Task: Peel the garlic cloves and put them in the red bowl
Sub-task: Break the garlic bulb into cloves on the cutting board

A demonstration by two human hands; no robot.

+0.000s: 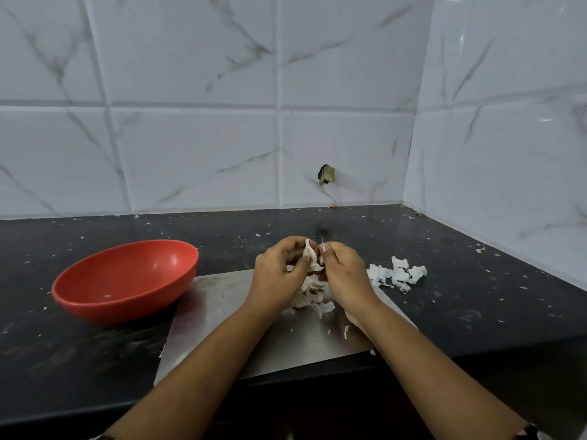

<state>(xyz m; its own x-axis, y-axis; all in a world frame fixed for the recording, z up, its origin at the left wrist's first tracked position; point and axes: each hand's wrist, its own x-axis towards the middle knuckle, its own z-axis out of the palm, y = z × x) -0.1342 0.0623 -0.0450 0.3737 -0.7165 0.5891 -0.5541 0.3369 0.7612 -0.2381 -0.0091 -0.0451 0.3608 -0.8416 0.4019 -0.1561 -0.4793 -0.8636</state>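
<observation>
Both hands hold the garlic clove (308, 253) upright, right of the red bowl (127, 281): left hand (281, 269) fingers curl round it; right hand (341, 268) fingertips pinch its skin.

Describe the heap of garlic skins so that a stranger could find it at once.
Start at the black counter and its steel board. Just off the board's far right corner, beside the right hand, lies the heap of garlic skins. It is thin, white and crumpled, unlike the plump cloves on the board.
</observation>
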